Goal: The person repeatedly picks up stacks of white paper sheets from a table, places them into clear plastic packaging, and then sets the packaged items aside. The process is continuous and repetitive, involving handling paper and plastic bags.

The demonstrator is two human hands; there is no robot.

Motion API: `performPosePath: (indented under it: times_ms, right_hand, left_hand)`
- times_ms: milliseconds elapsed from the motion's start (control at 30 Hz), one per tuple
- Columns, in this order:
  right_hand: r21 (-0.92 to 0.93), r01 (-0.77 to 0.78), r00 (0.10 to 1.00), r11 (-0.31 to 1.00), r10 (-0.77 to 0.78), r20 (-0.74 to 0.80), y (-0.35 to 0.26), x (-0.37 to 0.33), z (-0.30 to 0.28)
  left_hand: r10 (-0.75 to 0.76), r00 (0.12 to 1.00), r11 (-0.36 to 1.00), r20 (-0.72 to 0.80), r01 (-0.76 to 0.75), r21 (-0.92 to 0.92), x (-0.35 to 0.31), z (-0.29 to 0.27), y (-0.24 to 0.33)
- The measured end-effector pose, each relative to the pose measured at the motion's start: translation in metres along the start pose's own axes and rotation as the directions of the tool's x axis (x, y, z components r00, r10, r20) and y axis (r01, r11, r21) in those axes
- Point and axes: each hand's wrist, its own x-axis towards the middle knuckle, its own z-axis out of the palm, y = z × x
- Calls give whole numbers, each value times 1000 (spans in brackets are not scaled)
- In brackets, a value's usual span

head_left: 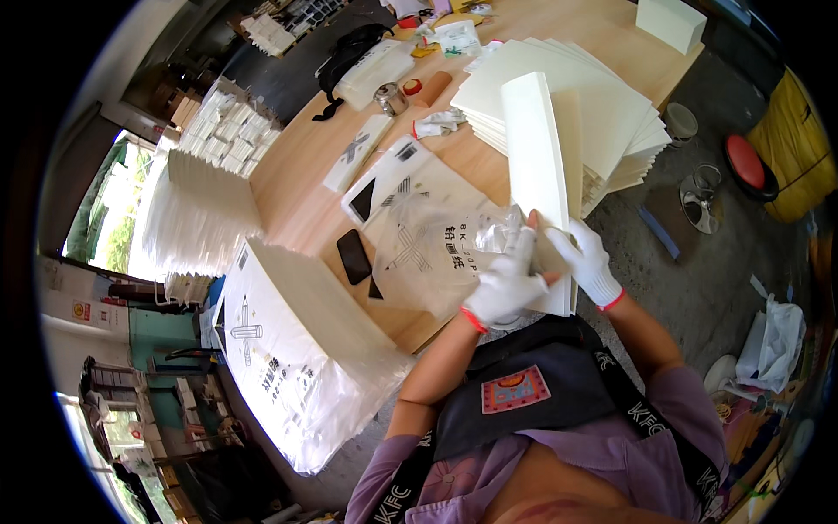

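Both my hands wear white gloves with red cuffs, and some fingertips are bare. My left hand [508, 286] lies against the lower part of a bent stack of cream paper sheets [532, 144], its fingers stretched out. At the stack's right edge is my right hand [591, 264], its thumb and fingers on either side of the paper. The stack stands tilted up from the table edge. A printed clear plastic bag [419, 240] lies flat to the left of my left hand, partly under it. Behind the bent stack, a large fanned pile of paper [602, 105] rests on the table.
Bagged paper stacks [288, 349] stand at the left table edge, with a taller pile [201, 210] behind. On the wooden table [292, 179] lie a black phone [353, 257], a spare glove [438, 123] and a metal cup [390, 99]. A red-topped stool [749, 162] is on the right.
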Motion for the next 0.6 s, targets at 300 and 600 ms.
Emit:
performPosePath:
  times_ms: [300,600]
  right_hand:
    - [-574,624,765,530,-268,585,-57,-6,-45]
    - [-226,-103,505,969,246,827,-5,50,5]
  left_hand:
    - [-244,860,659,-448,-191,-727,-39,-124,-30]
    - [170,804,983,-569,-180,38,-103,7,-58]
